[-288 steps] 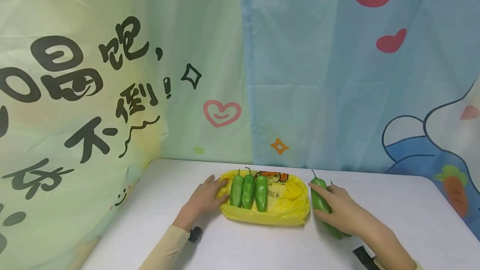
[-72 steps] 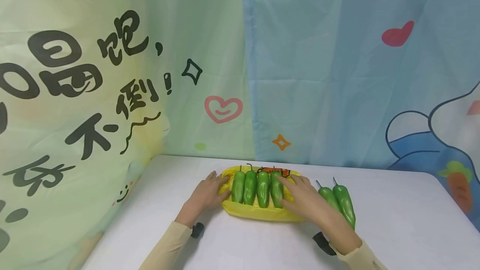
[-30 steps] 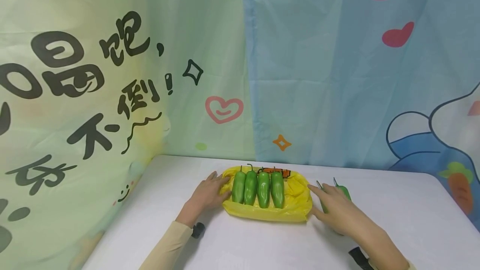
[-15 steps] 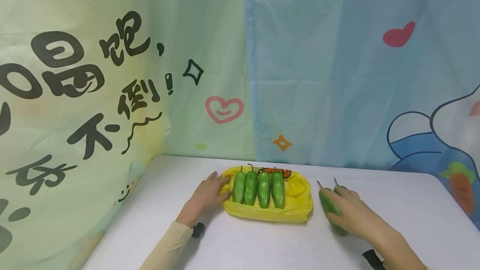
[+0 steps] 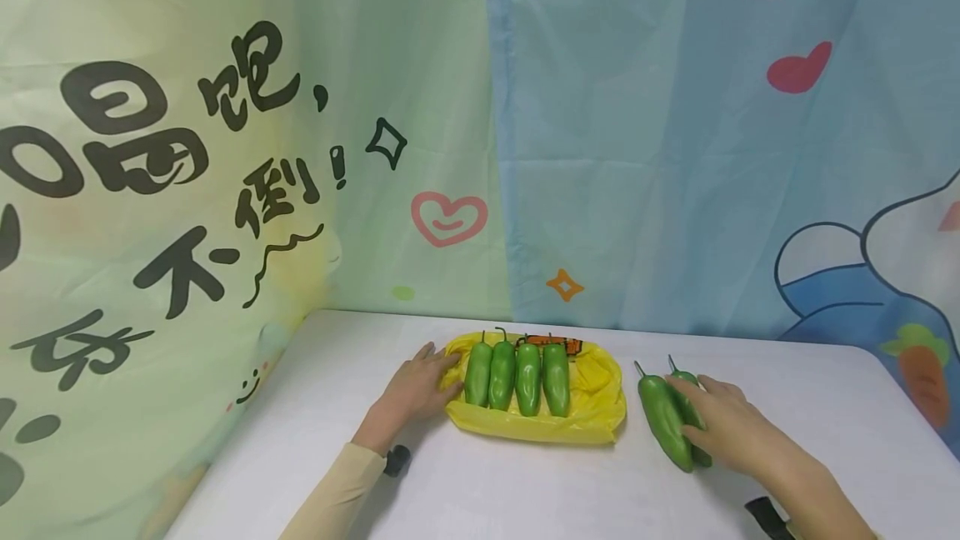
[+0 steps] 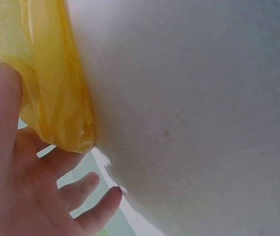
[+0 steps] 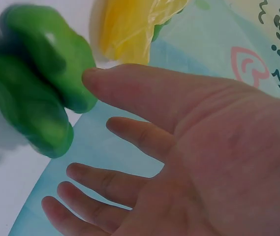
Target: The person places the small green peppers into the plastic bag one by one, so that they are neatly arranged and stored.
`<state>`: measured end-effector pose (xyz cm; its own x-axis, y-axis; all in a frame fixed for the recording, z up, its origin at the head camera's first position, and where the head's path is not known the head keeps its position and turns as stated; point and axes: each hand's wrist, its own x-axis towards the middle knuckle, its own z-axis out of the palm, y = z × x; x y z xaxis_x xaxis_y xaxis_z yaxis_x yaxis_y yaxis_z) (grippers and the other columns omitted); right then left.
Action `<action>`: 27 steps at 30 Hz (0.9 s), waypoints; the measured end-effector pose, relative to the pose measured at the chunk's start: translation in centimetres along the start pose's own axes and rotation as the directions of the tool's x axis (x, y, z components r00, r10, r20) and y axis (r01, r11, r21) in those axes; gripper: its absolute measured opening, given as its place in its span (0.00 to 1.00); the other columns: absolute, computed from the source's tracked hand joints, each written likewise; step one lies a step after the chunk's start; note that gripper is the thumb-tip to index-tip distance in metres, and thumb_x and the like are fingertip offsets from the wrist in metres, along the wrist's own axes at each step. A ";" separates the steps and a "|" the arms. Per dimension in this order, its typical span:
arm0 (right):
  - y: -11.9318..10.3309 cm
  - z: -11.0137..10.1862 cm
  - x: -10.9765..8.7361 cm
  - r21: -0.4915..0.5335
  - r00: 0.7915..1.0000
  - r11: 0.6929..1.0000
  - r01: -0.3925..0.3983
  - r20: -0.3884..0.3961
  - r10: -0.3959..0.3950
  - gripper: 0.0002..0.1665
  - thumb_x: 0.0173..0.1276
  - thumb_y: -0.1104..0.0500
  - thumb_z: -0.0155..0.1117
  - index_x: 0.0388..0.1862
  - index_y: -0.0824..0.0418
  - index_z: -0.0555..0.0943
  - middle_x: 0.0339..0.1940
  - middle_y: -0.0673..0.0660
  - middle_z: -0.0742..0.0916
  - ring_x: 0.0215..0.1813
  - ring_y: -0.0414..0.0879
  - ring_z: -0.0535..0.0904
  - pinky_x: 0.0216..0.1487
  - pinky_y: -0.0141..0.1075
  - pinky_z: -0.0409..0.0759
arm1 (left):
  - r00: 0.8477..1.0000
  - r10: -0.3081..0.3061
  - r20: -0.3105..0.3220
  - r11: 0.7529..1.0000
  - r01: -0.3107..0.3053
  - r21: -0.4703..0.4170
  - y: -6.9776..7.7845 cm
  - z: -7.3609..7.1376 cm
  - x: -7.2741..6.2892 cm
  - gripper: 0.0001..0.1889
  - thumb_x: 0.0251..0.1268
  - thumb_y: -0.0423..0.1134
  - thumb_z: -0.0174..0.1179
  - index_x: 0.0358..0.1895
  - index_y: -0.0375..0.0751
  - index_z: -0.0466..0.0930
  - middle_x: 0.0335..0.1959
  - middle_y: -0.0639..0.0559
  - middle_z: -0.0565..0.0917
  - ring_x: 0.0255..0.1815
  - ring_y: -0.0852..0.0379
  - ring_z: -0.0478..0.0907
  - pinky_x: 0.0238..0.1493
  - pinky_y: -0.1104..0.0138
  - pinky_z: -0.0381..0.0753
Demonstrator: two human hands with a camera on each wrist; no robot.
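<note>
Several green peppers (image 5: 516, 377) lie side by side, stems to the back, in a yellow plastic bag (image 5: 592, 402) with its rim rolled down. My left hand (image 5: 415, 386) touches the bag's left edge; in the left wrist view its fingers spread loosely around the yellow plastic (image 6: 56, 93). To the right of the bag, two more green peppers lie together: a nearer one (image 5: 663, 423) and one (image 5: 690, 407) beside it, partly behind my right hand (image 5: 731, 427). That hand hovers over them with thumb and fingers extended, thumb tip close to a pepper (image 7: 56, 54) in the right wrist view.
Everything rests on a white table (image 5: 525, 490). Behind it hangs a printed cloth backdrop (image 5: 585, 148) with hearts, cartoon figures and black lettering. The yellow bag has bare plastic to the right of its peppers.
Earlier, my right hand released a pepper in the bag, then went right to the loose pair. In the last half second it slid further right across them, uncovering the nearer pepper. My left hand stayed put.
</note>
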<state>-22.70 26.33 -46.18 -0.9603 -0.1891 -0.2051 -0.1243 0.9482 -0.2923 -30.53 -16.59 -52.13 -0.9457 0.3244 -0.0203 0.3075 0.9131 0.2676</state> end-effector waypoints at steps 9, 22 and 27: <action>0.9 0.4 0.3 0.012 0.999 0.999 -0.030 0.026 0.030 0.41 0.64 0.58 0.70 0.73 0.66 0.67 0.66 0.88 0.66 0.65 0.86 0.62 0.54 0.77 0.72 | 1.000 -0.003 0.008 1.000 0.003 0.002 0.0 -0.1 0.0 0.30 0.71 0.55 0.56 0.71 0.46 0.72 0.74 0.43 0.72 0.79 0.36 0.59 0.72 0.38 0.67; 1.8 1.0 0.9 0.022 0.999 1.000 -0.003 0.037 0.002 0.39 0.63 0.59 0.70 0.72 0.68 0.68 0.62 0.88 0.69 0.62 0.85 0.66 0.52 0.74 0.75 | 1.000 -0.003 0.013 1.000 0.004 -0.010 0.1 -0.1 -0.1 0.29 0.72 0.54 0.55 0.72 0.46 0.71 0.74 0.44 0.71 0.79 0.36 0.58 0.73 0.39 0.66; 2.0 1.0 1.1 0.027 0.999 1.000 0.012 0.041 -0.013 0.40 0.63 0.58 0.71 0.71 0.68 0.68 0.62 0.89 0.70 0.61 0.86 0.67 0.52 0.74 0.75 | 1.000 -0.004 0.013 1.000 0.004 -0.006 0.1 -0.1 -0.1 0.29 0.72 0.55 0.55 0.72 0.47 0.71 0.74 0.44 0.71 0.79 0.37 0.58 0.73 0.39 0.66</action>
<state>-23.74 27.80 -47.91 -0.9475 -0.2120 -0.2395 -0.1292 0.9387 -0.3197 -30.43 -16.52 -51.99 -0.9455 0.3239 -0.0344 0.3028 0.9130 0.2735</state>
